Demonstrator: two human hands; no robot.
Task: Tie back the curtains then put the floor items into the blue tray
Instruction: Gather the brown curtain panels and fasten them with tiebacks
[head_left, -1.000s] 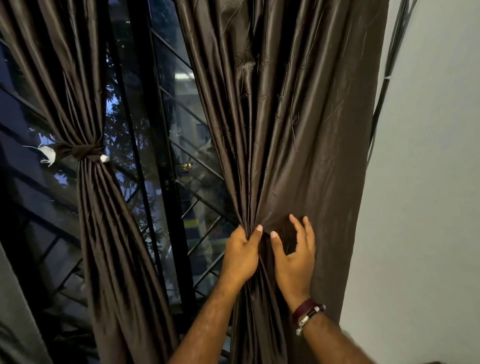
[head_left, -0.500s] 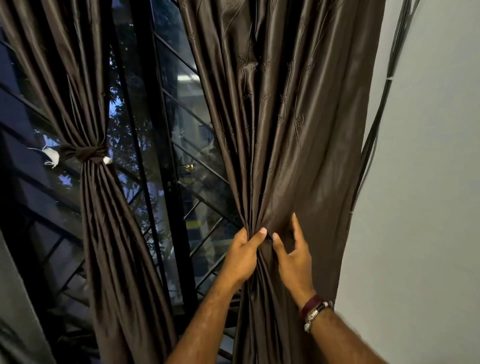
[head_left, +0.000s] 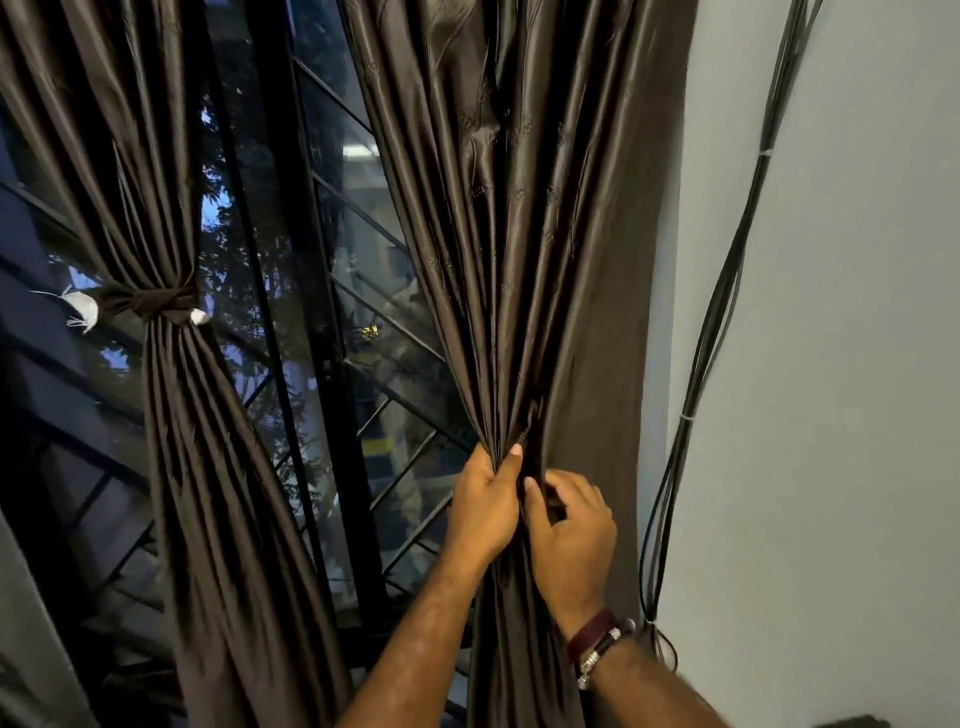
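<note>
left hand (head_left: 483, 512) grips bunched folds of right curtain (head_left: 524, 218) | right hand (head_left: 571, 540) pinches same folds beside it | wall (head_left: 841, 364), cables (head_left: 711, 338) near curtain edge | left curtain (head_left: 171, 441) tied, glossy brown

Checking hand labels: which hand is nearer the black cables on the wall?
Right. The right hand grips the right curtain on the side toward the black cables; the left hand grips the gathered folds just beyond it, toward the window.
</note>
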